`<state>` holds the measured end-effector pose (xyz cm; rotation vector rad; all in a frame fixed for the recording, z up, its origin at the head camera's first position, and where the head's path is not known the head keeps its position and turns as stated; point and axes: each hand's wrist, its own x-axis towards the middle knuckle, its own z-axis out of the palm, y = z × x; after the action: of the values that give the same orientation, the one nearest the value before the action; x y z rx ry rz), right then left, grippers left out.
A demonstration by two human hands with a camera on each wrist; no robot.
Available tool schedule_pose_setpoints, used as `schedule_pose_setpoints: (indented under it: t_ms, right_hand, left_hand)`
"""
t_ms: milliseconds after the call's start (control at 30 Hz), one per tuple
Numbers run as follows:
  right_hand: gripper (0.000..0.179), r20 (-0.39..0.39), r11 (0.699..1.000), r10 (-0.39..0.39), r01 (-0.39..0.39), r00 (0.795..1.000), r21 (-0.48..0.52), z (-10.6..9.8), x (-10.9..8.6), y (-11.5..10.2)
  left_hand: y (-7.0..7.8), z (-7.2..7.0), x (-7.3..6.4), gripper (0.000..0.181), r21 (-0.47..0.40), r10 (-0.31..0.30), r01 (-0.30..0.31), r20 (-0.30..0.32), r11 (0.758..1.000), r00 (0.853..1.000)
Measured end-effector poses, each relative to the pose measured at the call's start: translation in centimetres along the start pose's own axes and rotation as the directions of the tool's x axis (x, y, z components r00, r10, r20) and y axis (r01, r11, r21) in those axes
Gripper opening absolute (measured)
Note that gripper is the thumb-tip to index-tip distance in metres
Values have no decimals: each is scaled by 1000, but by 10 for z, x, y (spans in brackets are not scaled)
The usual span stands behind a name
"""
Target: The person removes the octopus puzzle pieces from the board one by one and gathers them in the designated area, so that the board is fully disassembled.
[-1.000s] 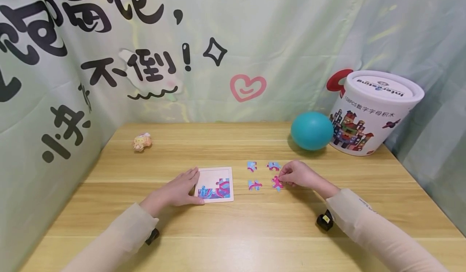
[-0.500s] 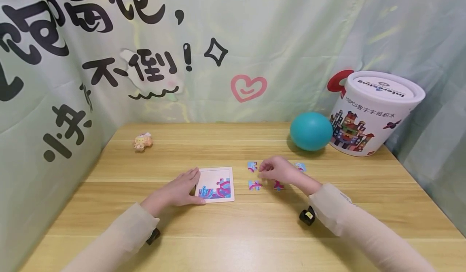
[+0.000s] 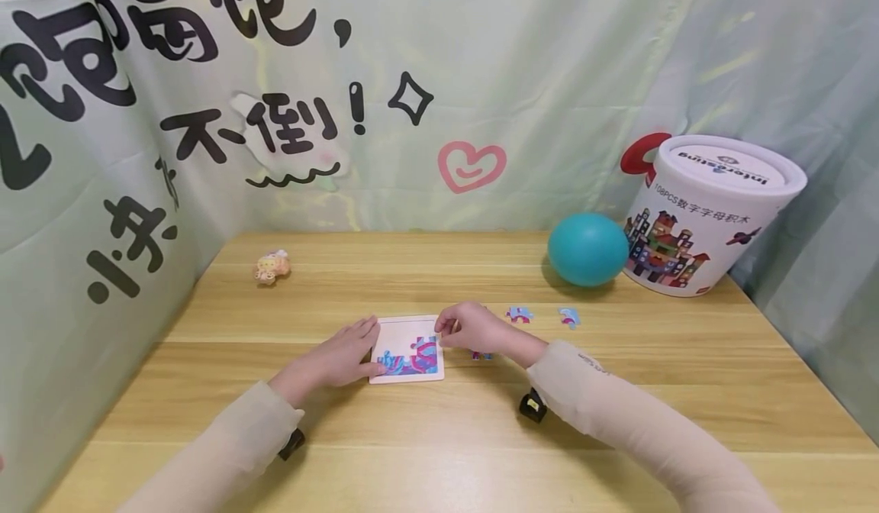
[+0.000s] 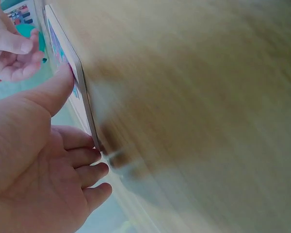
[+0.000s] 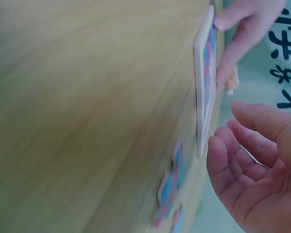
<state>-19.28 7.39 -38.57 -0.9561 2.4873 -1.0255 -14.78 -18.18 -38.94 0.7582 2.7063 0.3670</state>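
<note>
A shallow pale puzzle tray (image 3: pixel 404 321) lies mid-table, with joined pink, blue and purple jigsaw pieces (image 3: pixel 426 356) along its near and right parts. My left hand (image 3: pixel 339 356) rests on the tray's left side, fingers extended; in the left wrist view the thumb (image 4: pixel 63 87) lies over its edge. At the tray's right edge hovers my right hand (image 3: pixel 474 326); the right wrist view shows thumb and fingers apart, with nothing seen between them. Loose jigsaw pieces lie to its right, including a blue-pink one (image 3: pixel 519 314) and another (image 3: pixel 569 317). The hand partly covers a nearer piece (image 3: pixel 483 356).
A teal ball (image 3: pixel 588 250) stands at the back right against a white tub (image 3: pixel 707 215) with printed building blocks. A small pinkish figurine (image 3: pixel 272 267) sits at the back left. Behind the wooden table (image 3: pixel 412 444) hangs a printed curtain (image 3: pixel 536 62).
My right hand has moved left from the loose jigsaw pieces to the tray's right edge, uncovering the back-row pieces at right. The left hand has stayed on the tray.
</note>
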Motion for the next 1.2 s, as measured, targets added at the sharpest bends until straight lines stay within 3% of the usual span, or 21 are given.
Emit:
schedule_pose_setpoints:
  t_ms: [567, 767, 933, 1200]
  right_hand:
    - [18, 75, 981, 51, -35, 996, -191, 17, 20, -12]
    - [24, 82, 979, 72, -54, 994, -196, 18, 22, -11]
    - [18, 75, 979, 85, -69, 994, -193, 17, 22, -10]
    - [17, 75, 987, 104, -94, 992, -131, 18, 23, -9]
  left_hand:
    - [-1, 1, 4, 74, 12, -20, 20, 6, 1000, 1000]
    - [-2, 3, 4, 74, 14, -20, 20, 4, 1000, 1000]
    - [-2, 2, 3, 73, 12, -22, 22, 4, 1000, 1000]
    - [0, 1, 2, 73, 8, -23, 23, 4, 1000, 1000]
